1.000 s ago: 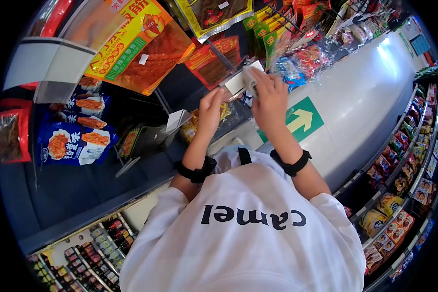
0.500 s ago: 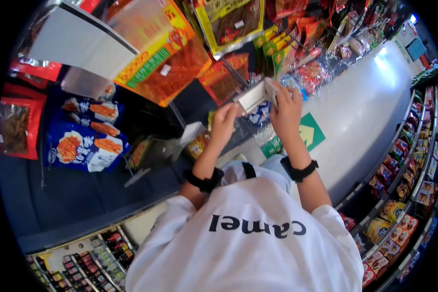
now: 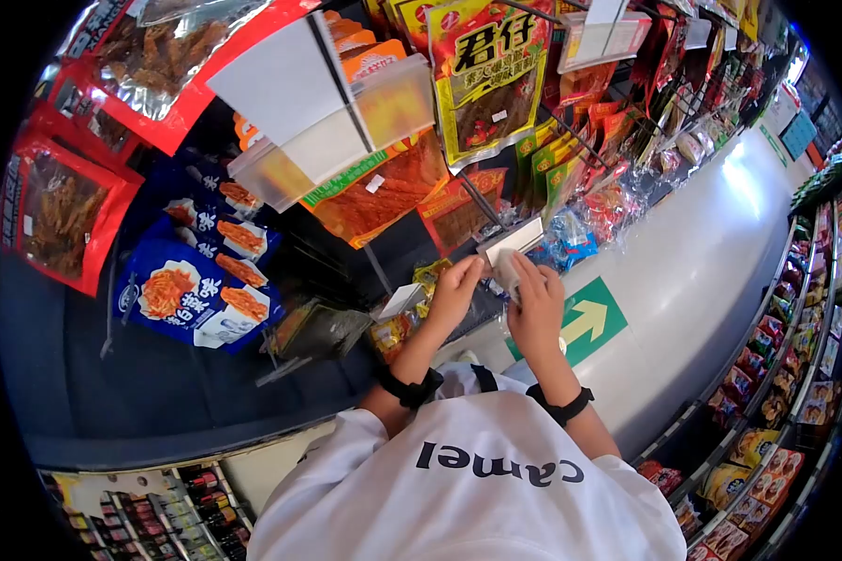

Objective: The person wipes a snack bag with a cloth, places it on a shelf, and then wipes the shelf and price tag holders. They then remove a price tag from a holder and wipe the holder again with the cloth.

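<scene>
My left hand (image 3: 456,292) has its fingers closed at the left end of a white price tag holder (image 3: 522,240) on the front of a display hook. In my right hand (image 3: 537,304) is a folded greyish-white cloth (image 3: 505,271), pressed against the face of that holder. Part of the cloth is hidden under my fingers. Just behind the holder hang a red snack bag (image 3: 465,208) and a yellow snack bag (image 3: 489,84). Blue plastic packets (image 3: 571,240) lie to the right of it.
A large price tag holder (image 3: 295,93) juts out at upper left. Blue snack bags (image 3: 192,294) and a red-edged bag (image 3: 64,215) hang at left. A green arrow sign (image 3: 591,323) is on the floor (image 3: 697,243). Stocked shelves (image 3: 767,346) run along the right.
The view has shifted, so the hanging bags sit lower and further right. The cloth has moved from the holder's right end toward its left, near my left hand, and the holder's right part now shows.
</scene>
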`<state>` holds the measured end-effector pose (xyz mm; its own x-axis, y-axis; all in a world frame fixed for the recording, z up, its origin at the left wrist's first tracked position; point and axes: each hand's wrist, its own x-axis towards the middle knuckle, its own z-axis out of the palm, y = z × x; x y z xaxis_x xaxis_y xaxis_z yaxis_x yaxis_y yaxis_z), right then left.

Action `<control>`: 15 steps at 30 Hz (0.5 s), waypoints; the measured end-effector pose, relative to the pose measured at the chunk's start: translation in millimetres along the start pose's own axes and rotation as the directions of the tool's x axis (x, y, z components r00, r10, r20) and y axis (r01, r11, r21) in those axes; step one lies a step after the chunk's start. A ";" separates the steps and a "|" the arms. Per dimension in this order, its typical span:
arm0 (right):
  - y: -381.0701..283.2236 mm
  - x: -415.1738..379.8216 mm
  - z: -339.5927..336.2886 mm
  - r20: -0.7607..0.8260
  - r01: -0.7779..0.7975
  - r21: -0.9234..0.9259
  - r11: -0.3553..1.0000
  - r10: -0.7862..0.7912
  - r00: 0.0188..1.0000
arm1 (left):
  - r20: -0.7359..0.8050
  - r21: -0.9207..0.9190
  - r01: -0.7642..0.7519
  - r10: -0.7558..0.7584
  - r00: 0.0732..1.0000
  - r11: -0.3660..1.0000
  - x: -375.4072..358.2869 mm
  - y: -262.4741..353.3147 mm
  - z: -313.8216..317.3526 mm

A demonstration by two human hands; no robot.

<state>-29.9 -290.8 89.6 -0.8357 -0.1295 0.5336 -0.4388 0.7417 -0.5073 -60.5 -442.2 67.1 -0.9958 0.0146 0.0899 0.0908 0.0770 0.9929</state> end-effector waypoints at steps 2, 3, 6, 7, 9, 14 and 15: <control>10.2 -5.5 4.0 -0.016 -0.080 0.005 0.997 0.080 0.997 | 0.087 -0.045 0.122 -0.118 0.989 0.992 -4.5 12.8 -0.1; 14.3 -6.5 4.3 -0.032 -0.167 0.013 0.986 0.167 0.985 | 0.085 -0.048 0.114 -0.110 0.990 0.992 -4.8 9.6 1.4; 18.4 -8.9 -1.3 -0.068 -0.219 0.046 0.975 0.221 0.973 | 0.169 -0.159 -0.010 0.038 0.985 0.987 -1.5 -9.2 1.3; 20.1 -10.8 -3.3 -0.078 -0.230 0.047 0.972 0.233 0.969 | 0.167 -0.165 -0.011 0.039 0.985 0.986 -2.2 -11.6 0.5; 23.5 -13.3 -6.0 -0.079 -0.240 0.044 0.970 0.243 0.967 | 0.242 -0.218 0.026 0.029 0.970 0.976 -6.2 -14.0 -0.4; 26.5 -19.1 -9.9 -0.103 -0.287 0.044 0.957 0.290 0.951 | 0.263 -0.222 0.052 0.008 0.965 0.974 -13.3 -16.8 -11.3; 26.8 -19.3 -11.2 -0.110 -0.288 0.044 0.957 0.291 0.950 | 0.269 -0.227 0.070 -0.006 0.963 0.971 -15.3 -16.1 -13.1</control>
<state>-21.9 -261.1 73.2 -0.8856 0.1650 0.4342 -0.1939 0.7180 -0.6685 -46.8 -456.7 50.8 -0.9577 0.2817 0.0593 0.0170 -0.1503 0.9885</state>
